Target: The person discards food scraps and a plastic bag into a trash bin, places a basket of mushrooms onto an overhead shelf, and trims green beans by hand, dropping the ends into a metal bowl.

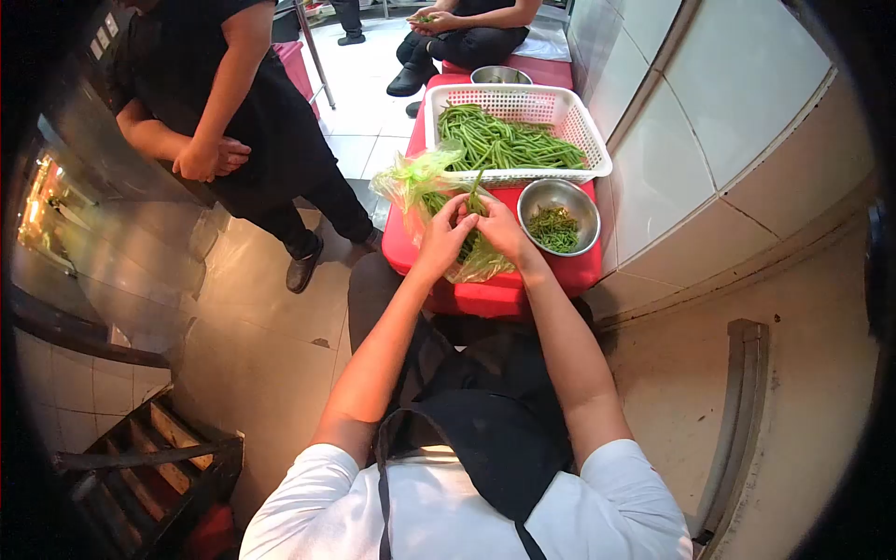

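My left hand [450, 230] and my right hand [497, 227] meet over a plastic bag, fingers pinched together on green beans [475, 196] that point upward between them. The thin yellow-green plastic bag [411, 179] lies open on the red stool, with more green beans inside, partly hidden by my hands. Just beyond, a white perforated basket [597, 170] holds a heap of long green beans [504, 140]. To the right of my right hand sits a steel bowl [592, 207] with small trimmed bean ends [554, 230] in it.
Red stools [583, 271] stand in a row along the tiled wall [672, 140]. Behind the basket is another metal bowl [501, 75]. A person in black [271, 131] stands at left with hands together; another person [476, 37] sits at the far end. Wooden steps [159, 448] lie lower left.
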Action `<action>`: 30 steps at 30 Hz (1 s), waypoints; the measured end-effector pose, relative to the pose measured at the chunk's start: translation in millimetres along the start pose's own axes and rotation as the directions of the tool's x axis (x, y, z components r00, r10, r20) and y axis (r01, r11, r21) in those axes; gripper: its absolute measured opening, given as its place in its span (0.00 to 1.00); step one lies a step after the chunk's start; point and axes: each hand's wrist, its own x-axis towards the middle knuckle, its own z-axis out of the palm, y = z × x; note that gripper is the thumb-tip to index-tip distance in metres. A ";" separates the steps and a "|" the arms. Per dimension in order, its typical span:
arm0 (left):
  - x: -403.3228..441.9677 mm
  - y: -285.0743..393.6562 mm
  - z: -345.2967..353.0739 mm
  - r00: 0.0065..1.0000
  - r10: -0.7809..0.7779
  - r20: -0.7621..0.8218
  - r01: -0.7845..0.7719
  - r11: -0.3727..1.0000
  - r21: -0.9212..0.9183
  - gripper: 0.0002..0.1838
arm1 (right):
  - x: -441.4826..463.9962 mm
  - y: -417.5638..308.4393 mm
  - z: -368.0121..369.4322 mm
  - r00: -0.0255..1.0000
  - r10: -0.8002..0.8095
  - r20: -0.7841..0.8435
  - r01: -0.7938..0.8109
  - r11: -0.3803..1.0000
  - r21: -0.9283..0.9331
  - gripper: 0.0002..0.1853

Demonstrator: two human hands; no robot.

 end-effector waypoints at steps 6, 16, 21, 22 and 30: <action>-3.9 -14.4 7.6 0.998 -0.030 -0.058 0.020 0.987 -0.159 0.22 | -7.1 21.6 -1.0 1.000 0.000 0.025 -0.004 0.992 0.128 0.16; -2.5 0.0 9.3 0.992 -0.118 -0.040 0.108 0.973 -0.202 0.15 | -23.6 0.3 -3.0 1.000 -0.007 0.008 0.005 0.976 0.217 0.14; 6.0 17.2 9.2 0.969 -0.238 -0.070 0.178 0.863 -0.473 0.12 | -21.5 9.0 -6.2 0.997 0.057 0.043 -0.064 0.977 0.205 0.13; 9.3 21.7 7.0 0.951 -0.303 -0.055 0.231 0.818 -0.527 0.13 | -21.4 11.2 -7.6 0.998 0.038 0.056 -0.047 0.984 0.173 0.13; 31.7 -1.3 -0.1 0.913 -0.380 0.150 0.373 0.624 -0.687 0.11 | -29.3 11.0 -4.5 0.999 -0.020 0.028 0.026 0.963 -0.268 0.14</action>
